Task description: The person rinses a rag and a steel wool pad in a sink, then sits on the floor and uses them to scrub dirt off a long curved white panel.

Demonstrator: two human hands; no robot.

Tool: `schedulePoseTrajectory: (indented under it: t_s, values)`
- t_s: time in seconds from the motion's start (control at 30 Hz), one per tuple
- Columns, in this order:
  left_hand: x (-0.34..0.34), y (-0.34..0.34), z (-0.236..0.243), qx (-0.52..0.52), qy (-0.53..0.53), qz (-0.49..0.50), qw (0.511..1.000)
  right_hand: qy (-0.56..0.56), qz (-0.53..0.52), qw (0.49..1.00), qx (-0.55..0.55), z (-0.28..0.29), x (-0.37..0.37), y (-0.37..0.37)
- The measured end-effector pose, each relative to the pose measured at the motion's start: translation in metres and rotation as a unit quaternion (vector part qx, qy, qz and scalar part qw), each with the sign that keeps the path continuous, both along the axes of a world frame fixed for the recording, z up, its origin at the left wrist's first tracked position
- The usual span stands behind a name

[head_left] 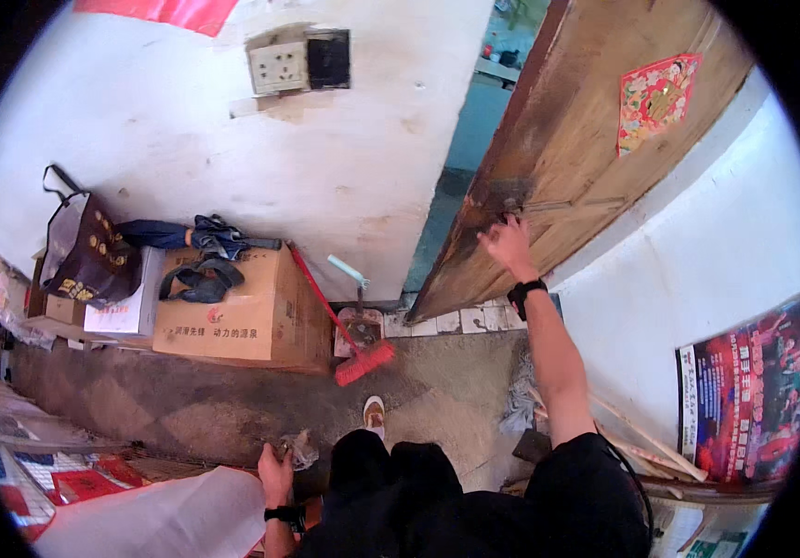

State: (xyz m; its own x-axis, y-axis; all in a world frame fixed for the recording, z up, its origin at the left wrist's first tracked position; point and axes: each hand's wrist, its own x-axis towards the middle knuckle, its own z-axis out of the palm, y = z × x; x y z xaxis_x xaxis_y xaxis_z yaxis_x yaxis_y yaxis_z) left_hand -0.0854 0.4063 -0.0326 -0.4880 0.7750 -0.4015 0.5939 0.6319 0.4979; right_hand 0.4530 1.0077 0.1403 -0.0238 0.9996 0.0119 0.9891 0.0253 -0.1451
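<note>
right hand (509,244) had fingers spread on the half-open wooden door (576,139), left hand (276,462) was pinching a crumpled wrapper (302,449)

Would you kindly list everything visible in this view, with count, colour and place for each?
Wooden door: one, brown, upper right, ajar.
Paper decoration: one, red, on the door.
Wall socket: one, white, upper wall.
Cardboard box: one, tan, against the wall at left.
Folded umbrella: one, dark blue, on top of the box.
Shopping bag: one, dark with gold spots, left of the box.
Broom: one, red, leaning beside the box.
Poster: one, red, lower right wall.
Left hand: one, lower centre, grip on a small crumpled clear wrapper.
Right hand: one, on the door's edge.
</note>
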Motion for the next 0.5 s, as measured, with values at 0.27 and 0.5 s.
schedulePoseTrajectory:
  t_s: [0.27,0.5]
  values:
    - [0.009,0.105,-0.026,0.021,-0.038,-0.090,0.995,0.119,-0.104,0.966,0.207,-0.063,0.089,-0.255]
    - [0.094,0.268,-0.003,0.016,-0.110,-0.310,0.944,0.754,-0.392,0.455,0.264,-0.119,0.184,-0.493]
